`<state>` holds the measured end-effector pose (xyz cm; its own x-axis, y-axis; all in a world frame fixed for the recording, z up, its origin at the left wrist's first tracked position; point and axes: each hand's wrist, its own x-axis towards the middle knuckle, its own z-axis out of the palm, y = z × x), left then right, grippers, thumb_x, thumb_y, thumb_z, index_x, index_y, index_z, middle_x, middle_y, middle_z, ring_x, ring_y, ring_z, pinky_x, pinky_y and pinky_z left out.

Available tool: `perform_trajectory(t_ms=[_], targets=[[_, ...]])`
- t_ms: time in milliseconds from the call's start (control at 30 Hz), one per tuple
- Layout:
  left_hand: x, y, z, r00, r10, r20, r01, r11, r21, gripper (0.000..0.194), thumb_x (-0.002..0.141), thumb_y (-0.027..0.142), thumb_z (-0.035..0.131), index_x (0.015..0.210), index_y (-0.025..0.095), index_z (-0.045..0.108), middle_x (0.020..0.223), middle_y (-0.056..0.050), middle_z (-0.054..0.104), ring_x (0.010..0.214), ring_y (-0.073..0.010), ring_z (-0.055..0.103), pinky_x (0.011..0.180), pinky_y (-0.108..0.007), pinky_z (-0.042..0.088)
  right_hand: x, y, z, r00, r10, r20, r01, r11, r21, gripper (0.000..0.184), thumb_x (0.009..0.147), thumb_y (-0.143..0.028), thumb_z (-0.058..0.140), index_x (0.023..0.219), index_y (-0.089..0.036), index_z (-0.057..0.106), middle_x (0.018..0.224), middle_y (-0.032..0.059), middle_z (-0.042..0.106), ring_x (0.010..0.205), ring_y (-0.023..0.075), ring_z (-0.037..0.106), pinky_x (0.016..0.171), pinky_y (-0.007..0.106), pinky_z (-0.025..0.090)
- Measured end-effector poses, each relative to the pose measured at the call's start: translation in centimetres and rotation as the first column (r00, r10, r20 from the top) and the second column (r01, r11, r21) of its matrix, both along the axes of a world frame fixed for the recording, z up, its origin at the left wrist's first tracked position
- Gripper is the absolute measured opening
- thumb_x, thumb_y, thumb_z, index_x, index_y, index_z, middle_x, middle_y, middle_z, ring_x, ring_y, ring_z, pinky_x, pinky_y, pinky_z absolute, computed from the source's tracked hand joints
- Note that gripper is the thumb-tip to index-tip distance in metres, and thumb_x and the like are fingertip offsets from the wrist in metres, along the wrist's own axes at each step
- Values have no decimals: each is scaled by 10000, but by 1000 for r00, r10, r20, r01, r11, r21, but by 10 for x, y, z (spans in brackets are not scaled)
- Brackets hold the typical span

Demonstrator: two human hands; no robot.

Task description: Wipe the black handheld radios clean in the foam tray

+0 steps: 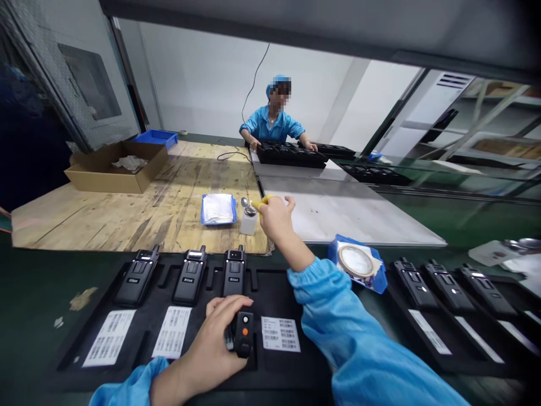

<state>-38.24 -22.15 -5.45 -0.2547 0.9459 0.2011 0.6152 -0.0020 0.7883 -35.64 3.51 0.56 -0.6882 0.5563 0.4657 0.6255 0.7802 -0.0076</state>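
My left hand (pixel 215 344) is wrapped round a black handheld radio (pixel 244 334), whose near end shows a white and an orange button. It holds the radio over the black tray (pixel 291 372). My right hand (pixel 276 217) reaches forward with yellow covers on its fingertips. Those fingertips are pinched together at the metal top of a small white dispenser bottle (pixel 248 224); anything between them is too small to make out. Three black radios lie along the tray's far side, one in the middle (pixel 189 276). White barcode labels (pixel 280 334) are in front of them.
A blue tray of white wipes (pixel 218 208) stands left of the bottle. To the right are a blue bin with a tape roll (pixel 355 260) and a second tray with radios (pixel 416 285). Further back are a cardboard box (pixel 114 181) and a co-worker (pixel 274 124) handling a black tray.
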Motion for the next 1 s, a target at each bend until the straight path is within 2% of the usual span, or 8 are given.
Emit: perform_trajectory(t_ms=[100, 200, 300, 367, 467, 667, 833, 1000], targets=[[0, 0, 0, 1000, -6, 3, 6, 1000, 11, 710, 532, -23, 564, 1177, 264, 481, 1190, -21, 569, 1148, -248, 489, 996, -425, 345, 43, -44, 1, 973, 170, -156, -154, 982, 110, 366, 852, -75, 445, 1041, -292, 671, 984, 46, 575, 925, 172, 490, 987, 475, 155], [1, 2, -1, 1000, -7, 3, 7, 1000, 24, 709, 535, -17, 568, 1182, 261, 478, 1208, -24, 564, 1159, -253, 483, 1006, -429, 329, 88, -94, -6, 878, 403, -258, -346, 907, 240, 352, 855, -97, 469, 1096, -282, 647, 914, 31, 590, 852, 148, 509, 986, 459, 196], [1, 4, -1, 1000, -16, -1, 16, 999, 31, 710, 540, -12, 578, 1189, 255, 474, 1201, -30, 570, 1147, -259, 489, 1001, -431, 325, 117, -132, -18, 798, 509, -323, -437, 858, 271, 308, 886, -101, 434, 1016, -248, 671, 854, 8, 618, 796, 122, 520, 994, 440, 210], [1, 4, 0, 1000, -17, -8, 17, 1000, 25, 691, 555, -7, 582, 1184, 258, 475, 1186, -27, 578, 1127, -255, 502, 988, -429, 332, 124, -144, -26, 774, 545, -324, -473, 836, 277, 317, 913, -115, 395, 967, -239, 682, 843, -6, 635, 801, 116, 528, 1009, 423, 199], [1, 4, 2, 1000, 1, -18, -1, 1000, 9, 672, 570, -4, 590, 1177, 263, 480, 1187, -22, 575, 1126, -248, 501, 980, -424, 343, 127, -146, -35, 773, 558, -301, -482, 826, 294, 326, 935, -139, 373, 971, -238, 682, 847, -19, 649, 833, 114, 535, 1033, 408, 173], [1, 2, 2, 998, 17, -54, -16, 1000, 17, 688, 560, -2, 604, 1182, 268, 483, 1196, -25, 570, 1137, -248, 492, 991, -425, 351, 127, -140, -36, 799, 491, -346, -396, 864, 312, 332, 915, -91, 388, 958, -223, 691, 852, -2, 649, 838, 117, 531, 1009, 418, 186], [1, 5, 3, 996, 20, -84, -18, 1000, 21, 668, 560, 4, 592, 1165, 267, 489, 1189, -26, 585, 1125, -248, 518, 990, -427, 364, 121, -145, -38, 754, 559, -344, -468, 825, 316, 314, 936, -133, 382, 964, -202, 688, 844, -16, 658, 819, 110, 530, 1014, 398, 182], [4, 5, 11, 988, 30, -154, -30, 1000, 2, 598, 609, 54, 600, 1168, 245, 508, 1175, -51, 600, 1126, -255, 522, 987, -431, 392, 129, -117, -51, 838, 407, -363, -312, 904, 292, 309, 880, -86, 441, 998, -240, 682, 844, 0, 642, 783, 113, 519, 977, 410, 209]])
